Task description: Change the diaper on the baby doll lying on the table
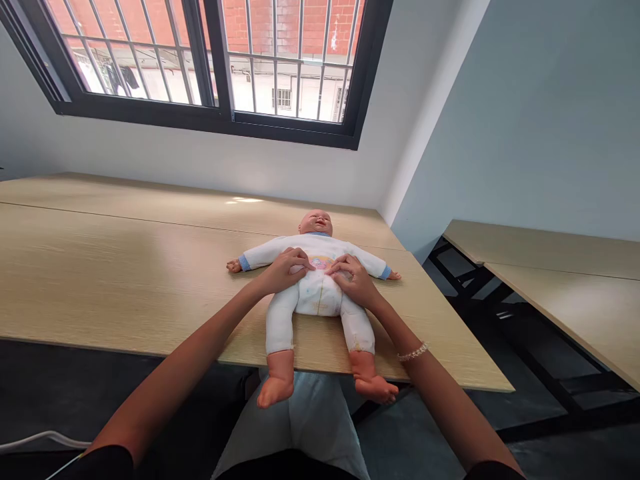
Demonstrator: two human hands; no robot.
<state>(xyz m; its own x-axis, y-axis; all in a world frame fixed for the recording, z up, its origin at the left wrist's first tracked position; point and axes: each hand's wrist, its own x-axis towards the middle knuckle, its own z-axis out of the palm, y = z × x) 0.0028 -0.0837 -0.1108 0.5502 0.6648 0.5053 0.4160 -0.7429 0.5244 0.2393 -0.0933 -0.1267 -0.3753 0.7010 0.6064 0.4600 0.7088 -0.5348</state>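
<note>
A baby doll [285, 247] lies on its back on the table, head away from me, arms spread and feet over the near edge. It wears a white top with blue cuffs and a printed picture on the chest. A white diaper [320, 297] with a yellowish line down its front covers its hips. My left hand [289, 270] is closed at the diaper's upper left edge, fingertips pinched together. At the upper right edge, my right hand [354, 279] pinches in the same way. The fingertips partly cover where the top's hem meets the diaper.
The light wooden table [125, 267] reaches far to the left and ends at a slanting edge on the right. A second table [565, 287] with dark metal legs stands beyond a gap at right. Behind is a barred window [230, 123]. A white cable [47, 437] runs at lower left.
</note>
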